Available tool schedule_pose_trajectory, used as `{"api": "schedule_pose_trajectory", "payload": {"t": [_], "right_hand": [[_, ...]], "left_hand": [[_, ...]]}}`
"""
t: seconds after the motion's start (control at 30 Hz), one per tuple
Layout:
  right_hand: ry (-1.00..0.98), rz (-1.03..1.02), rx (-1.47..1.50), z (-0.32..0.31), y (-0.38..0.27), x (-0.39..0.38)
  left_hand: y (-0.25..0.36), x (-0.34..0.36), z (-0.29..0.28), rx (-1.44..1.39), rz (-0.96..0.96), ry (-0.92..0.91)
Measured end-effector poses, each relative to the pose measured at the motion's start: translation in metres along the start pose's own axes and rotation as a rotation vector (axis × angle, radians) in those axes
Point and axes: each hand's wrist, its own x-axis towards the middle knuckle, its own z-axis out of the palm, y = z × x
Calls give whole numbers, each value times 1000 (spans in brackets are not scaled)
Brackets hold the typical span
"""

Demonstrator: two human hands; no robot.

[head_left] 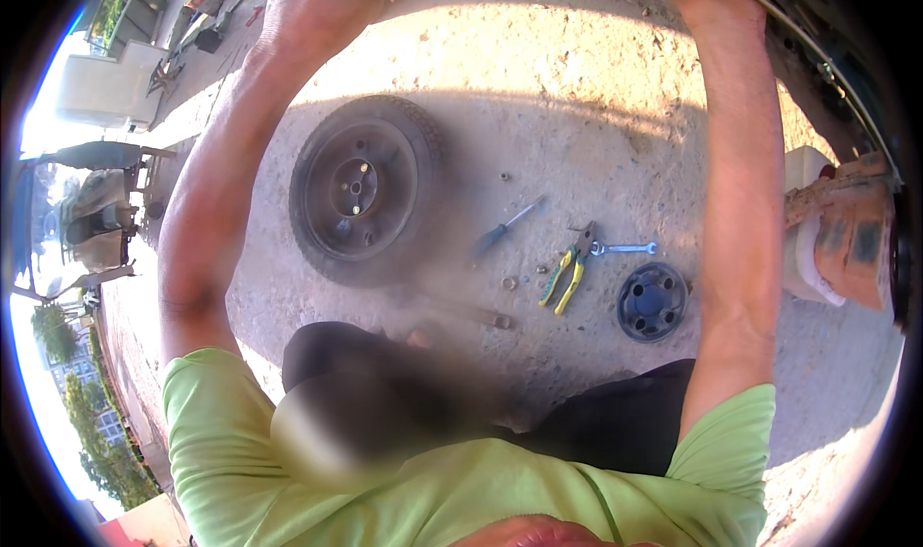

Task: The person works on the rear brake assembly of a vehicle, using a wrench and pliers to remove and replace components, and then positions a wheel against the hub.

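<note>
Pliers [580,253] (yellow-handled) lie between a wheel [367,189] and a dark disc [653,302]

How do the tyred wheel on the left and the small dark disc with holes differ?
The wheel is much larger than the dark disc. The wheel carries a tyre; the disc has none. The wheel lies left of the pliers, the disc right of them. Both are round and rest on the ground.
</note>
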Motion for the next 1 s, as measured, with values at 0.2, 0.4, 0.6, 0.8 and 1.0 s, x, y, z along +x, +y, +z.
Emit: {"api": "schedule_pose_trajectory", "payload": {"t": [0.2,0.4,0.6,0.8,1.0], "right_hand": [[141,-32,-122,33,-12,-34],[-46,-108,-25,17,-12,-31],[-154,-130,-127,26,-16,-50],[-23,-124,-140,37,-3,-43],[-54,-77,-176,3,-4,-22]], "left_hand": [[-3,5,-8,-66,102,155],[-46,35,93,-398,-95,251],[-32,90,235,-269,102,682],[132,122,272,-795,-94,959],[213,101,183,-2281,-246,116]]}}
